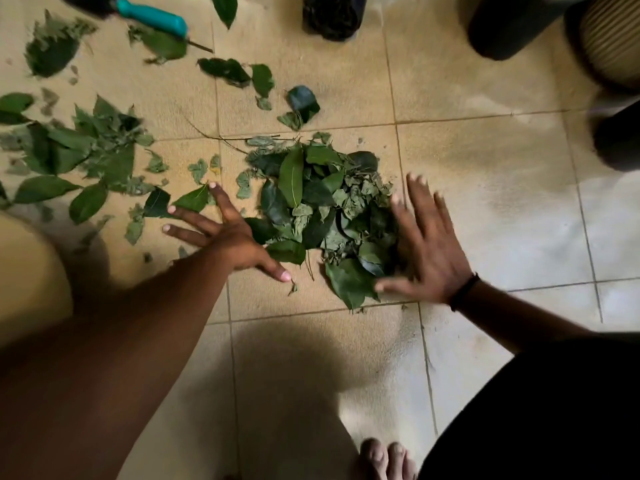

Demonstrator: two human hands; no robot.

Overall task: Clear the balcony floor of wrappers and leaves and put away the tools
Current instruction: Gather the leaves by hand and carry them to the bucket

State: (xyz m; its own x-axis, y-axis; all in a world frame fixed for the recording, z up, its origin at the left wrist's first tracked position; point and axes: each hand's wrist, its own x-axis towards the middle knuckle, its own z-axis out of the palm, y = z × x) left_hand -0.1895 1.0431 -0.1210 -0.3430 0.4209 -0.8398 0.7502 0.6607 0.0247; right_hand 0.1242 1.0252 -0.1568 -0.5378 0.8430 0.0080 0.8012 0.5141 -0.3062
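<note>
Left hand: the left hand (pixel 230 233) lies flat with fingers spread wide, holding nothing, at 9 o'clock of the leaf pile (pixel 322 206).
Right hand: the right hand (pixel 427 251) is flat and open, holding nothing, touching the pile at 3 o'clock.
Loose leaves: more leaves (pixel 79 157) lie on the floor (pixel 485 202) toward 10 o'clock.
Tool: a tool with a blue-green handle (pixel 152 15) lies at 11 o'clock.

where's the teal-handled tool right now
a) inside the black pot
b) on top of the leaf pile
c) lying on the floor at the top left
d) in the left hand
c: the teal-handled tool lies on the tiles at the top left, beyond the scattered leaves, and neither hand touches it.
</note>
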